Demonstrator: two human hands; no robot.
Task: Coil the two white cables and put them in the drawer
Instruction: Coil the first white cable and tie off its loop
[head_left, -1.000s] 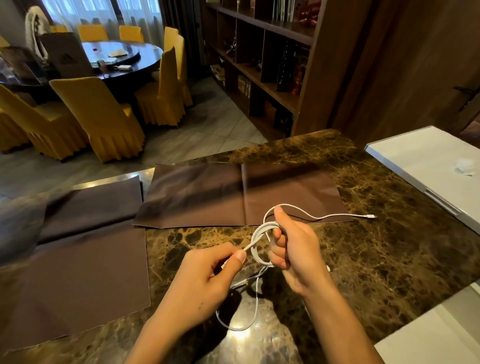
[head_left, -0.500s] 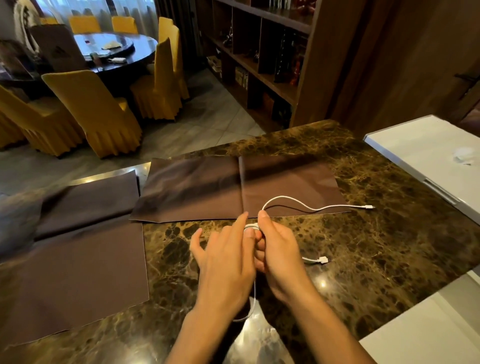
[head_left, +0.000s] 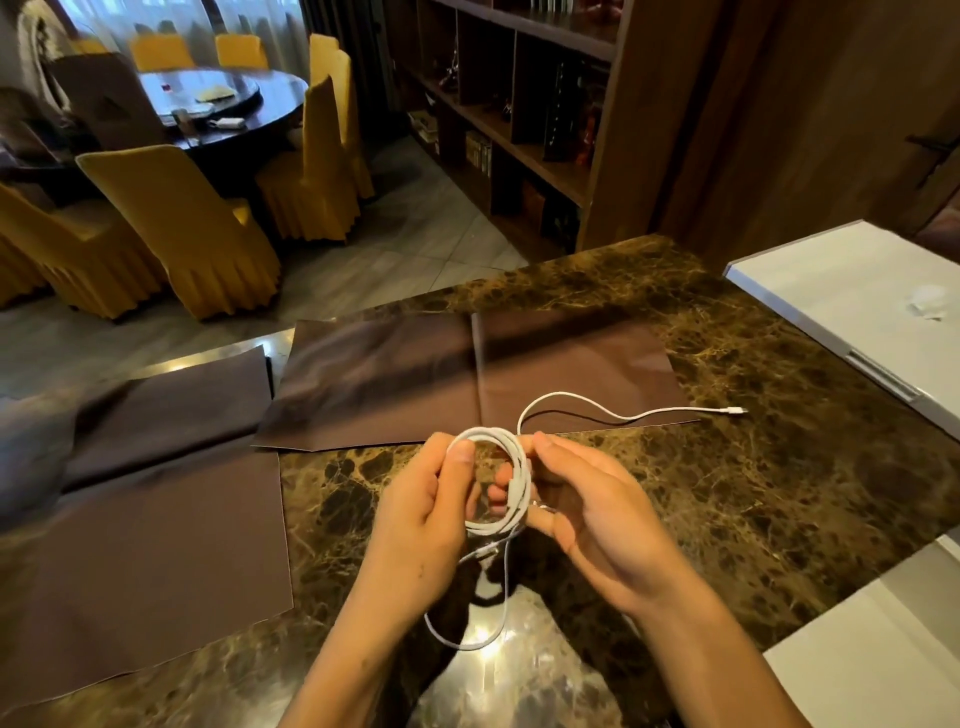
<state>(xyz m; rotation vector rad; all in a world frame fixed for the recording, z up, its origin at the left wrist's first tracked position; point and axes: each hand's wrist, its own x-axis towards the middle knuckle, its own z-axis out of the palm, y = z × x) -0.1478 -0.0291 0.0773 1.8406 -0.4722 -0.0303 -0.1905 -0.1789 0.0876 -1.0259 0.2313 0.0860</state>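
Over the marble counter (head_left: 753, 493) I hold a white cable coil (head_left: 511, 467) of several loops between both hands. My left hand (head_left: 423, 519) pinches the coil's left side with the thumb on top. My right hand (head_left: 597, 514) grips the coil's right side, fingers through the loops. One free end of the white cable (head_left: 613, 413) runs away to the right, its plug (head_left: 735, 411) lying on the counter. A slack loop (head_left: 467, 642) hangs below my hands. I cannot tell whether the coil is one cable or two. No drawer shows.
Two brown cloth mats (head_left: 467, 374) (head_left: 140, 535) lie on the counter ahead and to the left. A white cabinet top (head_left: 857, 291) stands at the right, another white surface (head_left: 872, 649) at the lower right. Yellow chairs (head_left: 182, 228) and a bookshelf (head_left: 519, 104) stand beyond.
My left hand brought another turn of cable up, and the coil now shows wide open between both hands. The hanging loop has got shorter, and the view has tilted slightly.
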